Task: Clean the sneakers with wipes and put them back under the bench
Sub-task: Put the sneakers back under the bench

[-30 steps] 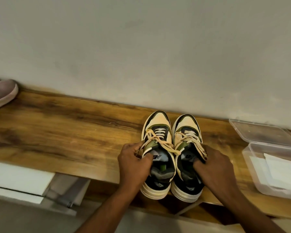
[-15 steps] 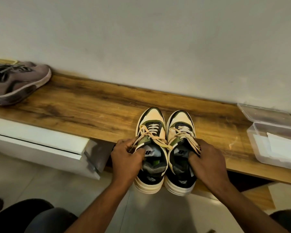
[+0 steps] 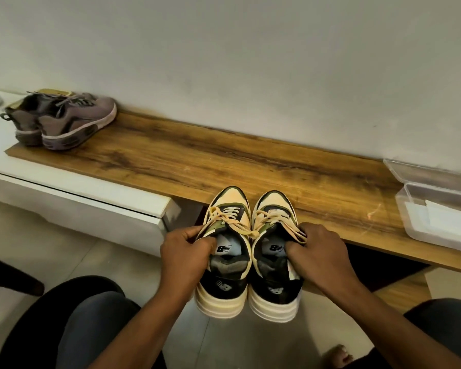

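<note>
Left hand (image 3: 183,251) and right hand (image 3: 318,253) each grip a cream-and-black sneaker (image 3: 225,251), fingers (image 3: 294,245) curled inside the collars, wooden counter (image 3: 197,161) just beyond.

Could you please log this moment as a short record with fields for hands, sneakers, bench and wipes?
left hand: grips the left cream-and-green sneaker at its collar
right hand: grips the right cream-and-green sneaker at its collar
sneakers: side by side, toes toward the wall, heels out past the bench edge
bench: wooden top, grey sneakers at its left end
wipes box: open, at the right end, white sheets inside
</note>
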`<state>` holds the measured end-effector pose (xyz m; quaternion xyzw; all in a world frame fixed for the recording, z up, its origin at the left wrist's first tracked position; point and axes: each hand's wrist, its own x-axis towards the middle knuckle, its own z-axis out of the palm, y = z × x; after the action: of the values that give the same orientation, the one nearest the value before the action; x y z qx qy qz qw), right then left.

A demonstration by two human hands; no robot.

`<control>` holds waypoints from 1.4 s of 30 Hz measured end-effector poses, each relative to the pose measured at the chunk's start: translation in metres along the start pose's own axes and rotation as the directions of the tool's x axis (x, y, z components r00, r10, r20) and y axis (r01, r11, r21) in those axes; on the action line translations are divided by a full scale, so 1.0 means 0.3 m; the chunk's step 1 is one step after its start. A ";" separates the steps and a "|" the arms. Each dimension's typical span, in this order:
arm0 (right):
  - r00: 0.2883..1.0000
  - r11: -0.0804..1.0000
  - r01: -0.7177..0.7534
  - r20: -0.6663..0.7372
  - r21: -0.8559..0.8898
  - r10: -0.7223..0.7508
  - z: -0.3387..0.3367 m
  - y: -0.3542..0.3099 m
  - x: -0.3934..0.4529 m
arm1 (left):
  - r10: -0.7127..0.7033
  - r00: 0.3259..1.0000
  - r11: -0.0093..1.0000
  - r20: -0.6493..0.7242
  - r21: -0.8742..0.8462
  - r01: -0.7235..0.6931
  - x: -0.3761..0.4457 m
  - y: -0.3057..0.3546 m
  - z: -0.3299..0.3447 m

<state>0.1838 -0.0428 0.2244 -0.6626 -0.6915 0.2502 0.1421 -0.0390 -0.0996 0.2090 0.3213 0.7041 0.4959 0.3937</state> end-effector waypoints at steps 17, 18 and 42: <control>0.982 0.999 -0.044 0.186 0.010 0.041 0.117 -0.047 -0.177 | -0.108 0.992 0.993 -0.065 0.037 0.111 -0.151 -0.146 -0.183; 0.980 0.998 -0.065 0.188 0.020 0.060 0.128 -0.039 -0.164 | -0.122 0.991 0.992 -0.063 0.038 0.124 -0.145 -0.150 -0.174; 0.907 0.870 -0.404 -0.003 0.284 0.422 0.539 0.253 0.235 | -0.316 0.940 0.944 0.129 0.142 0.298 0.463 -0.553 0.217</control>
<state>0.1567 0.0011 0.0395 -0.7763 -0.4870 0.3472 0.1988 -0.0595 -0.0036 0.0054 0.2669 0.7428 0.3594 0.4978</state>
